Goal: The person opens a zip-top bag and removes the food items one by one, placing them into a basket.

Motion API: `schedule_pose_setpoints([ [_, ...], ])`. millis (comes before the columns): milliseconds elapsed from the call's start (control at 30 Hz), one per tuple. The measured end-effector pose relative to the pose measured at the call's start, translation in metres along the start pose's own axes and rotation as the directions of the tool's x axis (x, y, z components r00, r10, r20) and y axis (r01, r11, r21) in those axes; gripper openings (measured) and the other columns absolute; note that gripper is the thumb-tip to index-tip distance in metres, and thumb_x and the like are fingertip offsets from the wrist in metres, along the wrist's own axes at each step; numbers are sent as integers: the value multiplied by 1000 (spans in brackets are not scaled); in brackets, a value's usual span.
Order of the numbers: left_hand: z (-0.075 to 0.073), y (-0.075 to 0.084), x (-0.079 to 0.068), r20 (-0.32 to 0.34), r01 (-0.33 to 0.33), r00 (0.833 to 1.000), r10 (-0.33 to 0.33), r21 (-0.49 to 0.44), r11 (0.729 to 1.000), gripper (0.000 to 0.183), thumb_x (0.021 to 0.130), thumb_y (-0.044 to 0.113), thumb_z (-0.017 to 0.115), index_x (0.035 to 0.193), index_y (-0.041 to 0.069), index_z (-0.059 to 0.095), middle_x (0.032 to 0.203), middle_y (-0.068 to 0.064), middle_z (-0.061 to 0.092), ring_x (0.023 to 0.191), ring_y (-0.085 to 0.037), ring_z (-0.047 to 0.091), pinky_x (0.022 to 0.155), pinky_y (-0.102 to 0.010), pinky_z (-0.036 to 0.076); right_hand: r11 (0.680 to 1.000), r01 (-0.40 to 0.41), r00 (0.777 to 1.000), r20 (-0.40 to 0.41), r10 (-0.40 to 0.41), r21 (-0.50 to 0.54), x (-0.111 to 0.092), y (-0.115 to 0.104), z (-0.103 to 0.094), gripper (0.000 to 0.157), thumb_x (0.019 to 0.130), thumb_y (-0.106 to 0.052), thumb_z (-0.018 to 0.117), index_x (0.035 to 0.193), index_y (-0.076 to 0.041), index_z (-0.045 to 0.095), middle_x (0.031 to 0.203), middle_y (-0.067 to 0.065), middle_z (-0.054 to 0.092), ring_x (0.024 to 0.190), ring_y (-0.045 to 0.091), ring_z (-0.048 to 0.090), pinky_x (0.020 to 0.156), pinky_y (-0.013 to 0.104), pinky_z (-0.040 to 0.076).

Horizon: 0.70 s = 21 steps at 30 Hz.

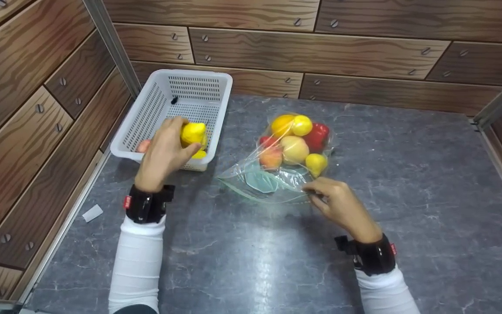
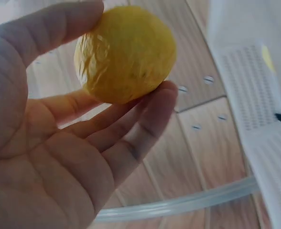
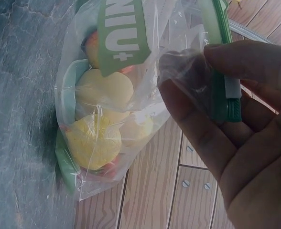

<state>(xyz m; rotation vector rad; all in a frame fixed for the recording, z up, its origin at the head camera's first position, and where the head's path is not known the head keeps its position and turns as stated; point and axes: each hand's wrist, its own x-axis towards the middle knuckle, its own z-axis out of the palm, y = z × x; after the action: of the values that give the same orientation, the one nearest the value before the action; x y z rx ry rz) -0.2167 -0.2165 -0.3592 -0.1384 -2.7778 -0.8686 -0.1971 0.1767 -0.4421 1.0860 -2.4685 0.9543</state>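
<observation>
My left hand (image 1: 166, 148) is over the near end of a white basket (image 1: 225, 117), holding a yellow fruit (image 2: 126, 55) between thumb and fingertips. Its rounded, slightly wrinkled skin fills the space above the palm in the left wrist view; its exact kind is unclear. On the table, my right hand (image 1: 336, 203) pinches the rim of a clear zip bag (image 1: 242, 183) near its green zip slider (image 3: 232, 98). Inside the bag lie a red fruit or pepper (image 1: 317, 137), an orange fruit (image 1: 281, 125), a peach-like fruit (image 1: 294, 149) and several others, one a yellow pear-shaped piece (image 1: 316, 163).
The basket also contains a pinkish fruit (image 1: 143, 146) and another yellow piece (image 1: 199, 154) low down. A small white paper scrap (image 1: 92, 213) lies left of my left forearm. Wood-patterned panels (image 1: 251, 48) wall the table at the back and sides.
</observation>
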Motion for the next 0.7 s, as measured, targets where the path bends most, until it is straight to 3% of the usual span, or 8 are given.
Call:
schedule_pose_setpoints([
  [333, -16, -47, 26, -8, 156, 988, -156, 6, 988, 60, 92, 18, 70, 142, -11, 51, 130, -29, 50, 110, -38, 51, 97, -52, 48, 999, 38, 999, -17, -38, -7, 0, 1, 1, 29, 77, 15, 76, 102, 1, 76, 93, 12, 75, 77, 26, 71, 68, 34, 63],
  [533, -19, -69, 41, 22, 259, 966, -259, 0, 966, 64, 96, 22, 68, 148, -4, 42, 139, -30, 47, 124, -42, 50, 108, -56, 43, 999, 48, 998, -36, -49, -13, 0, 2, 1, 30, 76, 18, 76, 101, 1, 76, 91, 10, 75, 76, 22, 71, 68, 32, 62],
  [700, -20, -82, 49, 47, 297, 954, -297, -8, 955, 59, 95, 20, 67, 141, -2, 38, 133, -30, 52, 118, -44, 54, 101, -58, 46, 999, 38, 999, -28, -38, -3, -1, 2, 0, 29, 77, 15, 77, 102, 0, 76, 93, 11, 75, 78, 24, 72, 69, 34, 63],
])
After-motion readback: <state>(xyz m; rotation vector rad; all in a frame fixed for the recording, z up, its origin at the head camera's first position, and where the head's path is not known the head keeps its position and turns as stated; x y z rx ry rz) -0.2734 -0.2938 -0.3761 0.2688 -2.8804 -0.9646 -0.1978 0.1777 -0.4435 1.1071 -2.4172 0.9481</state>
